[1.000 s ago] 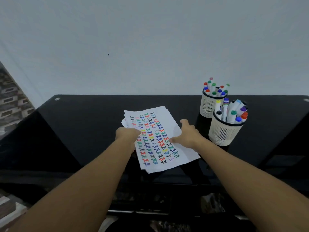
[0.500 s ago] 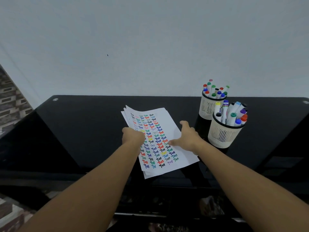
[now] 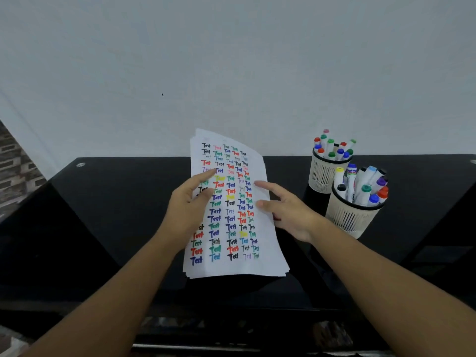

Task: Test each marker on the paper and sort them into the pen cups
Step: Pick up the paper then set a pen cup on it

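A stack of white paper, its top sheet covered in rows of coloured "Test" marks, is tilted up off the black table. My left hand grips the stack's left edge, with one finger stretched across the top sheet. At the stack's right edge my right hand touches the paper with straight fingers. Two white mesh pen cups stand at the right, a back cup and a front cup. Both are full of capped markers in many colours. Neither hand holds a marker.
A pale wall rises behind the table. A brick-patterned surface shows at the far left. The table's front edge is close to me, with a lower shelf under it.
The paper stack lay flat on the table; it now stands tilted up and squared toward me. My left hand has shifted its hold, and my right hand has moved to the right edge.
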Motion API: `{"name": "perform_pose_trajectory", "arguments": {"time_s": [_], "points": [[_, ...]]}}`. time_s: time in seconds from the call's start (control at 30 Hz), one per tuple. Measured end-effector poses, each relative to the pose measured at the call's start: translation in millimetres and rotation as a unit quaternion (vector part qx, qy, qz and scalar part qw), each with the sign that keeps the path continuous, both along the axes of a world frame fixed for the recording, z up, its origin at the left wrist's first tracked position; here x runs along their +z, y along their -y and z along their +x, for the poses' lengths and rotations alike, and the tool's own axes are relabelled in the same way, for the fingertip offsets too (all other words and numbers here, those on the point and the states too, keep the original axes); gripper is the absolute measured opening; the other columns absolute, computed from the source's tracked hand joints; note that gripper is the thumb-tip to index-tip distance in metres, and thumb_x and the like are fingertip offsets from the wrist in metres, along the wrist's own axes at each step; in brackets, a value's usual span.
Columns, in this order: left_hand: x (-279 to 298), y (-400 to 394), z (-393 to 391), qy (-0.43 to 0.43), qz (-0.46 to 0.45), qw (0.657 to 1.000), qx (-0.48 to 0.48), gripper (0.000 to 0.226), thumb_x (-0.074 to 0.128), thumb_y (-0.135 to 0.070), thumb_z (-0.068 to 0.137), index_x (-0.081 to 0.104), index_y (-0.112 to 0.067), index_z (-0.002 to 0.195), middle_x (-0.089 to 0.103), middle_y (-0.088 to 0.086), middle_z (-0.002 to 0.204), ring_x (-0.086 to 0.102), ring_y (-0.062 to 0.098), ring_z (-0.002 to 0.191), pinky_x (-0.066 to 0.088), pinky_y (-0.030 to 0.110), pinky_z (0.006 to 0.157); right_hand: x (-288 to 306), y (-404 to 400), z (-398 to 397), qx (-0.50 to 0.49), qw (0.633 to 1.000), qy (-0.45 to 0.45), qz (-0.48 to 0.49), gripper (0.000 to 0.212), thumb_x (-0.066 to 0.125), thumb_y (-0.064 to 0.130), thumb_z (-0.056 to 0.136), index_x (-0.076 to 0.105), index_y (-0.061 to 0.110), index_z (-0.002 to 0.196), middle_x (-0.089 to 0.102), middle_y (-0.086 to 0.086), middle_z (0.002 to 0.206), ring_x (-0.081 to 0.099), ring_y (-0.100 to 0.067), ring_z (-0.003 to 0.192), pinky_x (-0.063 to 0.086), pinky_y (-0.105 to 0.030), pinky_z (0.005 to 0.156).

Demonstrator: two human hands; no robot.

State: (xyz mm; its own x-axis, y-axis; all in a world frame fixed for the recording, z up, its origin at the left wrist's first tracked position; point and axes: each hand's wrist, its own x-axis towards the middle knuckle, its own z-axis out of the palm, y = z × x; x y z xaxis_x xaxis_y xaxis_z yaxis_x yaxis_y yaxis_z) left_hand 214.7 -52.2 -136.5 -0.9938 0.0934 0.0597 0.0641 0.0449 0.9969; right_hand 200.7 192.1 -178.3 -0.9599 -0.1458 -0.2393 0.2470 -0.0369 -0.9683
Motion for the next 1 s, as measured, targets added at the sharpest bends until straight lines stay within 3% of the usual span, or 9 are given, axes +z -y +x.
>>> {"name": "perform_pose_trajectory", "arguments": {"time_s": [0.13, 0.27, 0.37, 0.5, 0.63, 0.7, 0.83, 0.93, 1.0], "points": [[1, 8, -12, 0.008, -0.012, 1.0, 0.012, 0.035, 0.052, -0.012, 0.105, 0.069, -0.037, 0.124, 0.064, -0.002, 0.132, 0.075, 0.02, 0.097, 0.064, 0.039, 0.07, 1, 6, -8, -0.124, 0.991, -0.039, -0.018, 0.05, 0.068, -0.001, 0.096, 0.05, 0.031, 0.13, 0.075, -0.015, 0.115, 0.076, -0.032, 0.101, 0.062, -0.055, 0.088], [12, 9, -32, -0.059, -0.066, 0.995, 0.045, 0.037, 0.049, -0.008, 0.106, 0.071, -0.037, 0.113, 0.065, -0.009, 0.125, 0.073, 0.02, 0.091, 0.064, 0.038, 0.067, 16, 15, -23, -0.205, 0.97, -0.124, -0.031, 0.067, 0.069, -0.005, 0.094, 0.034, 0.026, 0.141, 0.076, -0.007, 0.112, 0.073, -0.018, 0.107, 0.057, -0.04, 0.095], [24, 5, -45, -0.144, -0.09, 0.983, 0.074, 0.037, 0.046, 0.0, 0.104, 0.072, -0.027, 0.106, 0.067, -0.003, 0.121, 0.067, 0.009, 0.067, 0.053, 0.02, 0.054, 39, 21, -31, -0.209, 0.959, -0.184, -0.058, 0.05, 0.066, -0.007, 0.096, 0.052, 0.013, 0.139, 0.076, -0.002, 0.119, 0.072, -0.017, 0.112, 0.058, -0.039, 0.097], [11, 1, -50, -0.175, -0.08, 0.978, 0.08, 0.031, 0.047, 0.0, 0.104, 0.073, -0.018, 0.107, 0.068, -0.001, 0.119, 0.049, -0.001, 0.048, 0.041, 0.014, 0.045, 44, 25, -32, -0.194, 0.955, -0.225, -0.011, 0.031, 0.061, -0.001, 0.1, 0.071, 0.025, 0.115, 0.077, 0.004, 0.116, 0.072, -0.015, 0.11, 0.06, -0.032, 0.092], [-24, 6, -51, -0.091, -0.087, 0.99, 0.069, 0.033, 0.049, -0.005, 0.105, 0.073, -0.028, 0.104, 0.069, -0.035, 0.101, 0.043, -0.004, 0.058, 0.04, 0.006, 0.051, 12, 32, -23, -0.13, 0.973, -0.173, 0.078, 0.027, 0.053, 0.013, 0.108, 0.065, 0.029, 0.128, 0.074, 0.017, 0.114, 0.071, 0.0, 0.104, 0.059, -0.029, 0.096], [-30, 8, -51, -0.076, -0.096, 0.99, 0.07, 0.035, 0.046, -0.007, 0.106, 0.072, -0.031, 0.101, 0.067, -0.036, 0.105, 0.047, 0.005, 0.059, 0.046, 0.015, 0.051, 3, 34, -20, -0.132, 0.973, -0.164, 0.09, 0.027, 0.049, 0.019, 0.11, 0.063, 0.031, 0.13, 0.073, 0.019, 0.117, 0.07, 0.0, 0.107, 0.058, -0.03, 0.098], [-16, 11, -50, -0.073, -0.108, 0.988, 0.077, 0.027, 0.043, -0.011, 0.107, 0.063, -0.029, 0.108, 0.066, -0.01, 0.115, 0.051, 0.01, 0.044, 0.046, 0.028, 0.041, 5, 31, -23, -0.168, 0.965, -0.157, 0.124, 0.022, 0.046, 0.021, 0.111, 0.056, 0.026, 0.13, 0.067, 0.015, 0.123, 0.063, -0.005, 0.114, 0.051, -0.035, 0.102], [-13, 15, -48, -0.028, -0.144, 0.987, 0.062, 0.025, 0.048, -0.015, 0.106, 0.049, -0.037, 0.118, 0.067, 0.0, 0.107, 0.073, 0.026, 0.075, 0.063, 0.048, 0.06, 2, 27, -17, -0.158, 0.961, -0.129, 0.188, 0.022, 0.046, 0.021, 0.11, 0.049, 0.024, 0.132, 0.062, 0.011, 0.124, 0.059, -0.01, 0.115, 0.047, -0.035, 0.1], [-20, 17, -46, 0.007, -0.194, 0.98, 0.05, 0.035, 0.051, -0.013, 0.105, 0.039, -0.037, 0.128, 0.064, -0.004, 0.11, 0.073, 0.02, 0.083, 0.064, 0.042, 0.062, -6, 26, -8, -0.143, 0.958, -0.1, 0.229, 0.021, 0.047, 0.021, 0.109, 0.047, 0.024, 0.13, 0.061, 0.007, 0.123, 0.059, -0.014, 0.113, 0.048, -0.036, 0.094]]}}
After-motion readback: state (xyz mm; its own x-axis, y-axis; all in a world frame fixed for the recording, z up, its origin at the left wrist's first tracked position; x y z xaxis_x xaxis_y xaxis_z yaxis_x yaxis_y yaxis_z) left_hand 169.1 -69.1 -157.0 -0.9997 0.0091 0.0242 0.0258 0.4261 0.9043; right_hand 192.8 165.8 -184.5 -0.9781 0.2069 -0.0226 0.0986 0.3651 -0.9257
